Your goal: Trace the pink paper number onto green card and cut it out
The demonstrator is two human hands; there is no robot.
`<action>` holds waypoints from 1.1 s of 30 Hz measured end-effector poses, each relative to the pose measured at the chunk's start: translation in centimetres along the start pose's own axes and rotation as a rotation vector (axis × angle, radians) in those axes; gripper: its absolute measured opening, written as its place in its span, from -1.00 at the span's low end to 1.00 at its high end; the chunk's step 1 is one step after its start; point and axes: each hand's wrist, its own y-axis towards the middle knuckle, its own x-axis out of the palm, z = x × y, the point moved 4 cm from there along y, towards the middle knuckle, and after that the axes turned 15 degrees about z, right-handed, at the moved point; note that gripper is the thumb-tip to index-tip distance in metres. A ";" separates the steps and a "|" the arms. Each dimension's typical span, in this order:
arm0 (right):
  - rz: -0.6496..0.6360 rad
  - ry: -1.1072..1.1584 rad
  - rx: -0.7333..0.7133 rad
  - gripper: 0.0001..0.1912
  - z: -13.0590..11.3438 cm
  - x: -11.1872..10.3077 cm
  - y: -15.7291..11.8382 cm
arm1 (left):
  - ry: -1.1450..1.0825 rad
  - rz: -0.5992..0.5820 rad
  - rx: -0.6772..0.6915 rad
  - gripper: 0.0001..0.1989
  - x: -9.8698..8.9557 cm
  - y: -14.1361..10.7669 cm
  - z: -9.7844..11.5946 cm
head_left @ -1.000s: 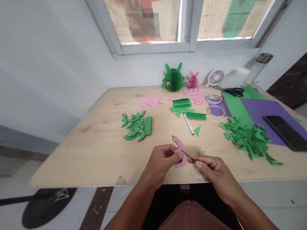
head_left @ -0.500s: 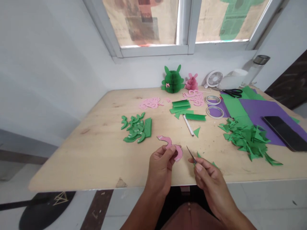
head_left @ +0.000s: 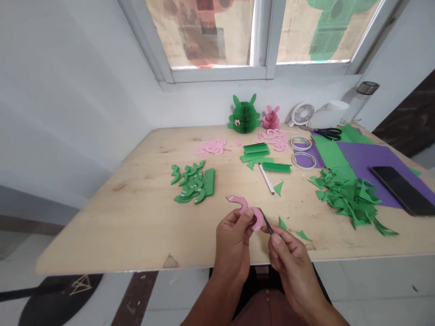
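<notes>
My left hand (head_left: 234,242) pinches a pink curvy paper cutout (head_left: 242,202) between thumb and fingers, above the table's front part. Small whitish strips show near the ends of this S-like shape. Between the thumb and fingers of my right hand (head_left: 288,253) is a slim, dark, pointed tool that looks like tweezers (head_left: 268,222). Its tip is at the cutout's right edge; whether it grips the paper I cannot tell. Left of my hands lies a pile of green curved cutouts (head_left: 193,185), some with white strips. Beyond the hands rests a white pen (head_left: 266,179).
Green paper scraps (head_left: 350,194) heap at the right, beside a black phone (head_left: 403,190) on purple paper (head_left: 370,156). Two tape rolls (head_left: 303,160), scissors (head_left: 328,133), pink cutouts (head_left: 214,147) and a green paper figure (head_left: 244,117) stand or lie farther back. A white fan (head_left: 302,113) is near the wall.
My right hand has moved left, bringing the tool's tip from beside the pink cutout to its right edge. My left hand and the cutout have shifted slightly right.
</notes>
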 end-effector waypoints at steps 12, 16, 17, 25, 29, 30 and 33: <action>-0.011 0.044 0.044 -0.68 0.1 0.1 -0.1 | -0.024 0.001 0.023 -0.86 0.5 0.0 0.0; -0.016 0.033 0.042 -0.66 0.1 0.2 0.0 | -0.024 -0.014 0.028 -0.87 0.8 -0.2 0.1; -0.017 0.032 0.038 -0.66 0.1 0.2 0.0 | -0.020 -0.018 0.029 -0.86 0.8 -0.3 0.1; -0.015 0.038 0.031 -0.65 -0.1 0.3 -0.1 | 0.010 -0.014 0.043 -0.85 0.9 -0.2 0.1; -0.017 0.041 0.033 -0.67 0.1 0.2 0.0 | 0.017 -0.017 0.048 -0.86 0.9 -0.2 0.0; -0.016 0.038 0.032 -0.69 0.1 0.2 0.0 | 0.017 -0.016 0.050 -0.86 0.9 -0.2 0.0; -0.007 0.024 0.028 -0.70 0.1 0.2 0.0 | 0.019 -0.011 0.054 -0.85 0.9 -0.2 0.0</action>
